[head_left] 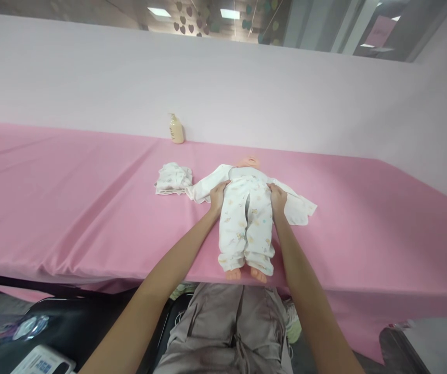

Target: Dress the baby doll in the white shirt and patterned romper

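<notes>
- Where your view begins at the lower left, a clear bottle (13, 330) lies on its side on a black seat (75, 317), with a white object (38, 362) bearing a printed code near it
- On the pink cloth (102, 208) sits a small stack of folded white garments (173, 178), with a cream pump bottle (176, 130) upright behind it, near the wall (130, 83)
- A white top (297, 208) lies spread about the doll's upper body; its left-hand sleeve slants out and toward you, reaching the right edge of the stack
- Your left hand (218, 198) is closed on the left side of the patterned trousers (231, 221) at the waist, thumb on top
- Between your hands is the doll (260, 218), on the cloth straight ahead of you; its long axis runs almost directly away from you, the head end toward the wall, the bare feet (258, 275) toward you, close to the near edge, both trouser legs parallel along that line
- Your right hand (278, 200) grips the opposite side of the waist, mirroring your left
- Beyond it, the other sleeve points right and slightly back toward you
</notes>
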Demonstrator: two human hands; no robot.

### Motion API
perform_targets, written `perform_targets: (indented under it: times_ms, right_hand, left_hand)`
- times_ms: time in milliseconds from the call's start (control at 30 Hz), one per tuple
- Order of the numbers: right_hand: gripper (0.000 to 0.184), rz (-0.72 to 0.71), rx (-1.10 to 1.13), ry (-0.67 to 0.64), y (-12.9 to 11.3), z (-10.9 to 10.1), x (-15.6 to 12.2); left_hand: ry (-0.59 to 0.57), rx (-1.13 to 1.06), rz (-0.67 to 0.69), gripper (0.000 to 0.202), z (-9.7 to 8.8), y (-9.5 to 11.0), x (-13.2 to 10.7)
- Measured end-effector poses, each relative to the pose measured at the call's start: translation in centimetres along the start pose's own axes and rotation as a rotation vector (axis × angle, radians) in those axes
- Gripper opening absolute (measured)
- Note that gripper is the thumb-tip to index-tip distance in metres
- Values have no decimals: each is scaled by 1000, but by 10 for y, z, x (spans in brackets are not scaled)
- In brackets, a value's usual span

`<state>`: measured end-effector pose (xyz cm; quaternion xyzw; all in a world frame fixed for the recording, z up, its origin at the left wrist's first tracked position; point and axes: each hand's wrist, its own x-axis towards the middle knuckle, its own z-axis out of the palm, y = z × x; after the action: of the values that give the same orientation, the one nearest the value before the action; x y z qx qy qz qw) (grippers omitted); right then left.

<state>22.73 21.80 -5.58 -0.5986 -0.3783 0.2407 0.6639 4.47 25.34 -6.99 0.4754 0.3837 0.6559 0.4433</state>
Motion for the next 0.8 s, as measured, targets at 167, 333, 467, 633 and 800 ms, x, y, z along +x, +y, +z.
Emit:
perform_targets:
  times_ms: [167,333,467,633,800]
  right_hand:
    - [33,-27,-25,-44,0,0,0]
    - [30,-190,-273,101,4,-5,6]
    - [34,-340,-533,300,15,-16,18]
    - [38,-187,-760,255,27,-31,27]
    - [29,-126,-774,228,31,-37,31]
  left_hand:
    - [7,-12,3,25,-1,-3,0]
    - [0,-14,8,27,-2,-6,0]
    - [7,-17,-6,26,-1,-5,-1]
    - [1,0,-19,27,-1,-3,-1]
    - [-6,-18,-4,27,-1,-3,-1]
